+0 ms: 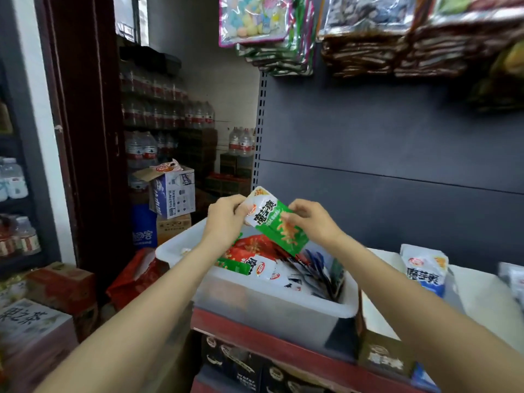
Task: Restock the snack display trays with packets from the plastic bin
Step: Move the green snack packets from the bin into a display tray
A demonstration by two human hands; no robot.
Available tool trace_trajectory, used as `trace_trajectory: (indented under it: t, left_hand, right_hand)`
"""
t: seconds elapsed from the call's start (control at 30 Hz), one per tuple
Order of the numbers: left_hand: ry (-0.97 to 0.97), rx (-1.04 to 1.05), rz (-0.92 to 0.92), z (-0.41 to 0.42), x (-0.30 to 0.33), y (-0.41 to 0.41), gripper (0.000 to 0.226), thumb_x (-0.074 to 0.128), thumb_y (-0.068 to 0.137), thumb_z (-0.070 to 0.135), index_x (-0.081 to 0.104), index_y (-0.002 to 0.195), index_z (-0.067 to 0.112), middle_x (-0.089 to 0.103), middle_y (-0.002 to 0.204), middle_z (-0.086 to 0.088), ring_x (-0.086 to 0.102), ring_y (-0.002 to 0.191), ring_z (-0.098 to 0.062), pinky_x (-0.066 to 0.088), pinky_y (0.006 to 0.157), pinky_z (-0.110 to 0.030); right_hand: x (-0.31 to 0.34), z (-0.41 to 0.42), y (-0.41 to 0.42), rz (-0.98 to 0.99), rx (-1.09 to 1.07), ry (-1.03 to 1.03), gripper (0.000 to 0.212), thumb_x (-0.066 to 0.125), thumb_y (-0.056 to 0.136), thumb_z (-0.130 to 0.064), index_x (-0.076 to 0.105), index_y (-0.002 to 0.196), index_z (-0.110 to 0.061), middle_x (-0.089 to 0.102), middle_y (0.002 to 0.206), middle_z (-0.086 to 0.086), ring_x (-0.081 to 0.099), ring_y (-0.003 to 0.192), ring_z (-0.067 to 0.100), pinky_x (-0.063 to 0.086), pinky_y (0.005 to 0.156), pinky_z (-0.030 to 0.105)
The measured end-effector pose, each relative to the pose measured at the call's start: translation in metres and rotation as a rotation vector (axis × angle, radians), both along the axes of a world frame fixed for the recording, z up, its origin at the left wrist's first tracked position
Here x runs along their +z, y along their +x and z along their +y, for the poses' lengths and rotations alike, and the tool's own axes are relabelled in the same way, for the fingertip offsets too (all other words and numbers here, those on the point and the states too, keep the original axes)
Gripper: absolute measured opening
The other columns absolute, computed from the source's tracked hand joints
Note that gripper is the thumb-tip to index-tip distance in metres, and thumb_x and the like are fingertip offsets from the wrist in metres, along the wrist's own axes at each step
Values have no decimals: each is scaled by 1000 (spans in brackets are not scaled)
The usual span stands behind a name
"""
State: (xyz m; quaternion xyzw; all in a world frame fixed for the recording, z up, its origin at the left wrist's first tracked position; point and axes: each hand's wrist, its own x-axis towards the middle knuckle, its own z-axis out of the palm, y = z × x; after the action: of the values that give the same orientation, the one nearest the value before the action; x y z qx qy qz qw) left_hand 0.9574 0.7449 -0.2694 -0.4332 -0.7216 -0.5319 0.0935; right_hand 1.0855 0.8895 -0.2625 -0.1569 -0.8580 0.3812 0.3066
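Observation:
A green and white snack packet [273, 222] is held above the plastic bin [272, 304]. My left hand [225, 219] pinches its upper left end, and my right hand [310, 219] pinches its right edge. The translucent white bin stands on the shelf edge and holds several packets, red [252, 249], green and white with blue. To the right, a display tray [382, 355] of dark card holds blue and white packets [425, 269] standing upright.
A dark grey shelf back panel [397, 143] rises behind the bin. Bags of goods [368, 38] hang overhead. Left of the shelf are stacked cartons [173, 194], water bottles and boxes on the floor [62, 285].

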Motion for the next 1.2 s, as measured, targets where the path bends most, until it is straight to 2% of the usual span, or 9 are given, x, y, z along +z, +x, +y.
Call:
trace_trajectory:
  t: [0.07, 0.17, 0.3, 0.47, 0.6, 0.77, 0.83, 1.03, 1.2]
  left_hand:
    - [171, -128, -238, 4, 8, 25, 8, 60, 91, 15, 61, 94, 8, 70, 83, -13, 66, 69, -18, 57, 69, -36]
    - [235, -335, -454, 16, 16, 67, 25, 64, 88, 8, 49, 108, 9, 67, 81, -11, 66, 59, -8, 55, 58, -21]
    - [111, -549, -385, 47, 18, 126, 44, 64, 84, -5, 45, 110, 25, 65, 78, -2, 65, 62, -6, 55, 61, -23]
    - [101, -638, -268, 94, 24, 200, 60, 67, 77, -7, 51, 97, 47, 61, 75, -4, 63, 67, -18, 58, 67, -34]
    - [107, -665, -187, 130, 33, 260, 39, 66, 80, -2, 54, 103, 28, 61, 76, 1, 63, 67, -17, 58, 67, -34]
    - [94, -652, -93, 171, 33, 312, 19, 65, 83, 1, 55, 90, 16, 63, 80, 3, 64, 75, -20, 58, 68, -38]
    - [84, -642, -54, 186, 31, 322, 18, 64, 84, 1, 55, 88, 15, 61, 79, 4, 62, 75, -18, 57, 70, -37]
    - [22, -614, 25, 218, 26, 330, 17, 62, 86, 1, 51, 88, 14, 58, 82, 3, 56, 72, -11, 51, 67, -25]
    - [-204, -606, 6, 232, 11, 321, 21, 62, 82, -4, 52, 96, 8, 67, 87, -11, 65, 83, -24, 55, 75, -35]
  right_hand:
    - [5, -1, 27, 89, 4, -6, 27, 66, 87, -16, 53, 64, -21, 61, 61, -5, 56, 61, 14, 46, 72, 39]
    - [8, -3, 69, 240, -96, -24, 25, 63, 89, -13, 52, 68, -20, 62, 66, -6, 56, 66, 13, 44, 72, 35]
    - [10, 4, 135, 358, -171, -80, 23, 60, 88, -1, 54, 85, -23, 67, 83, 0, 63, 76, 17, 51, 80, 43]
    - [22, 21, 225, 353, -227, -39, 55, 56, 83, 14, 50, 107, -36, 68, 98, 7, 65, 90, 24, 55, 77, 44]
    - [29, 43, 285, 383, -361, -4, 44, 59, 83, 11, 49, 107, -25, 69, 90, 14, 65, 80, 27, 54, 74, 44]
    - [30, 76, 333, 396, -462, -12, 34, 58, 83, 11, 47, 90, -20, 67, 84, 6, 65, 68, 8, 53, 56, 25]
    - [29, 91, 343, 367, -490, 3, 30, 59, 84, 10, 46, 88, -17, 67, 86, 5, 66, 71, 7, 54, 57, 22]
    - [21, 126, 353, 266, -547, 30, 23, 60, 86, 4, 45, 90, -12, 69, 94, 9, 68, 86, 21, 58, 69, 40]
    - [9, 138, 355, -43, -591, 12, 31, 67, 82, 1, 47, 104, -12, 65, 101, 8, 66, 92, 25, 56, 78, 49]
